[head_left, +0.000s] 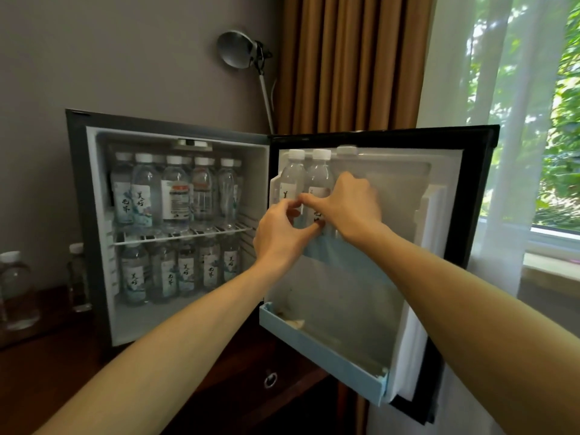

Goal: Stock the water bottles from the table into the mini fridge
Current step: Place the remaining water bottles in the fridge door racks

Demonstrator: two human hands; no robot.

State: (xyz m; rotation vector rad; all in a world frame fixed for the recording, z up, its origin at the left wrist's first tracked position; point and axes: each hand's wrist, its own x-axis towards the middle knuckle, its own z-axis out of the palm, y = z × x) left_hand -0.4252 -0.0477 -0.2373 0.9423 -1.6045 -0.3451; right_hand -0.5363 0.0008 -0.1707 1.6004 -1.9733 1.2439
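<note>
The black mini fridge (77, 196) stands open on a dark wooden table (56, 372). Both its wire shelves hold several white-capped water bottles (175, 193). The open door (470, 183) carries three bottles in its upper rack. My left hand (279, 237) curls its fingers around the middle door bottle (320, 180) near its label. My right hand (351, 205) grips the same bottle from the right and covers most of the third bottle (346, 150). The leftmost door bottle (293, 177) stands free. Two more bottles (18, 290) stand on the table left of the fridge.
The door's lower blue rack (323, 350) holds no bottles. A desk lamp (238, 51) rises behind the fridge. Brown curtains (351, 64) and a sheer white curtain (502, 89) hang to the right by a window. A drawer ring pull (270, 378) sits below the fridge.
</note>
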